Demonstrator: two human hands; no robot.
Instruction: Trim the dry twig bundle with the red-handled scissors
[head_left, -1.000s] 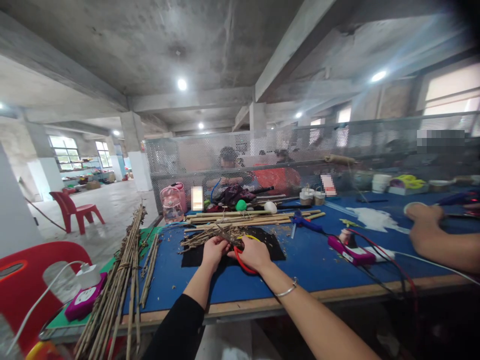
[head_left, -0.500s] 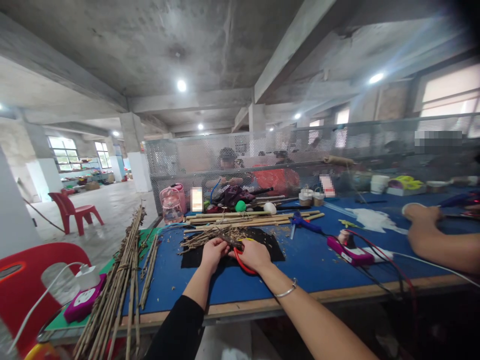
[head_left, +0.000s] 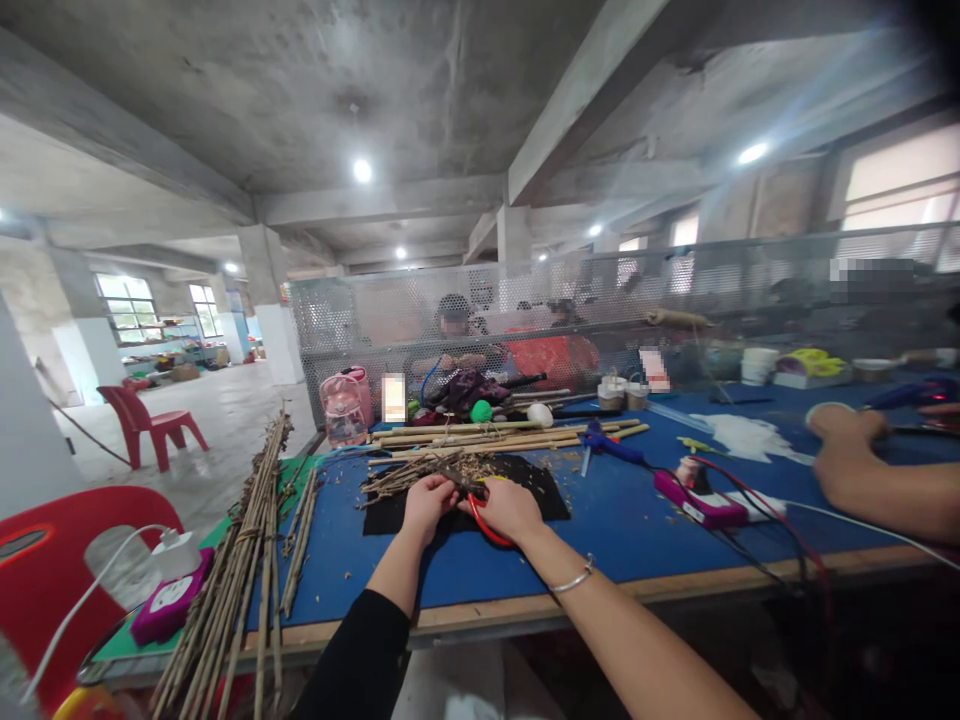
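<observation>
My right hand [head_left: 508,508] is closed around red-handled pruning shears [head_left: 487,522], whose blades point toward my left hand. With fingers pinched together, my left hand [head_left: 429,505] holds what looks like a thin twig by the blades; the piece itself is mostly hidden. Both hands are over a black cloth [head_left: 551,490] on the blue table. Just beyond my fingers lies a pile of short cut twigs [head_left: 394,477] with scattered brown chips.
Long sticks [head_left: 244,560] are bundled at the left. Bamboo rods [head_left: 517,437] lie behind the cloth. A blue glue gun [head_left: 615,446] and a purple power strip [head_left: 701,503] are on the right, near another person's arm [head_left: 877,490]. A mesh screen [head_left: 375,320] stands behind.
My two hands stay almost in place, still together at the shears. At the right, the other person's blue tool has shifted slightly left.
</observation>
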